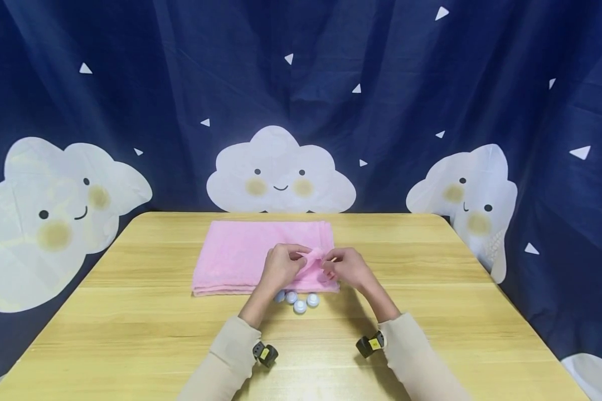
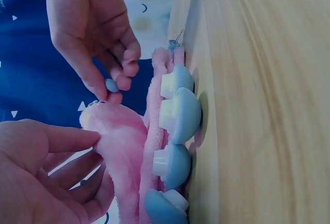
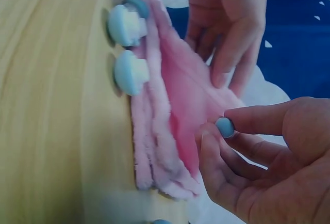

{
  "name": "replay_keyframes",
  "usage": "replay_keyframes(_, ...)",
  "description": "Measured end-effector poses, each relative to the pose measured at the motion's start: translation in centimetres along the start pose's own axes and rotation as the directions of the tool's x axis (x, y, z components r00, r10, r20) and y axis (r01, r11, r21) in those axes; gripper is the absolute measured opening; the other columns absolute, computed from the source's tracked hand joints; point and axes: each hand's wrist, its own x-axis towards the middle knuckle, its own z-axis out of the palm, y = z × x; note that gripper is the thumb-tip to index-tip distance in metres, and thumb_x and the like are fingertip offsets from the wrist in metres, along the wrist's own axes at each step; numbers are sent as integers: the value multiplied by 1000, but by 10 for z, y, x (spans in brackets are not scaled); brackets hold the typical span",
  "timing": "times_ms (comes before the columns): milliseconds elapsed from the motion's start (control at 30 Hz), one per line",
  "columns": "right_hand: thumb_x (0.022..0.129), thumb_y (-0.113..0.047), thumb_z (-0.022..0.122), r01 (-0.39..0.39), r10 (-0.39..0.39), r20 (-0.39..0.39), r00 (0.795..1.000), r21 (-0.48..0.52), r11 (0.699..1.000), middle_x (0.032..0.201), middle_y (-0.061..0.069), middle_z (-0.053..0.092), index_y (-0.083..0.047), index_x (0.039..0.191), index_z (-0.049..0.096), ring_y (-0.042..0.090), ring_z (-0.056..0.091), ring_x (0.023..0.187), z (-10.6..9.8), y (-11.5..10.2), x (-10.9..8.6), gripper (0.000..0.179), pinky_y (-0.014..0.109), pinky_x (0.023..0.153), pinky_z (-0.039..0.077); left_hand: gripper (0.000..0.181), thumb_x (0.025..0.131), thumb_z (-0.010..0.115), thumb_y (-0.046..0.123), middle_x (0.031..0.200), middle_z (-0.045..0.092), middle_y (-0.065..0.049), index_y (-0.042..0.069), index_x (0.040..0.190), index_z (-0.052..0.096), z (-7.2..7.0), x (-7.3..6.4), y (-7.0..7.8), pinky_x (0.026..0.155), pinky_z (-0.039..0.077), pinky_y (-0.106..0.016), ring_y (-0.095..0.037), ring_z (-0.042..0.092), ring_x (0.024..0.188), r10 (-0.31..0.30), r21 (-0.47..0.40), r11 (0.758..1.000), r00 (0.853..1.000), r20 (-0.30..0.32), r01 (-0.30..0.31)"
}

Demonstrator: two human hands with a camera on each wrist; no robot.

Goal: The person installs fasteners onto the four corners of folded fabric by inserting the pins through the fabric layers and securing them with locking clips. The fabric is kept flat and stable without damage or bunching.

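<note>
A pink folded fleece blanket (image 1: 241,250) lies on the table, one layer raised near its right end. My left hand (image 1: 281,266) pinches this raised fold (image 2: 121,136) between thumb and fingers. Opposite it, my right hand (image 1: 348,267) pinches a small light-blue round piece (image 3: 225,127) right at the fold's edge; the fingers hide part of it. Along the blanket's front edge stand several light-blue mushroom-shaped pieces (image 2: 180,115) with white stems, caps toward the table. In the left wrist view, a small blue piece with thin metal (image 2: 174,44) shows at the blanket's far end.
The wooden table (image 1: 145,328) has rounded far corners. Behind it hangs a dark blue curtain (image 1: 301,33) with smiling white clouds. Each wrist carries a small black camera, one at the left cuff (image 1: 265,354) and one at the right cuff (image 1: 370,345).
</note>
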Motion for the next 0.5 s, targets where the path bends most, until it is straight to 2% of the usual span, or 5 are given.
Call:
replay_keyframes(200,91,-4,67,9,-9,-20,1000,-8,1000,76,16,72,6,94,74,19,65,61,5,0,0,12,30,58,53,22,84,74,4,94,80,-7,15,100,82,-2,0,2,80,58,-39,-23,77,90,4,9,1000,1000,16,-4)
replay_keyframes(300,91,-4,67,9,-9,-36,999,-8,1000,74,14,71,5,93,74,18,63,61,6,0,1,11,28,57,52,21,83,74,4,95,80,-6,16,98,83,-2,0,3,74,56,-35,-20,74,81,-1,8,1000,1000,23,0)
replay_keyframes(500,92,-4,66,1,-1,-51,999,6,1000,77,16,71,4,94,73,19,65,62,8,2,1,12,31,59,56,21,83,75,4,98,80,-3,19,96,83,-1,-1,2,68,50,-29,-13,65,74,3,10,1000,999,34,-4)
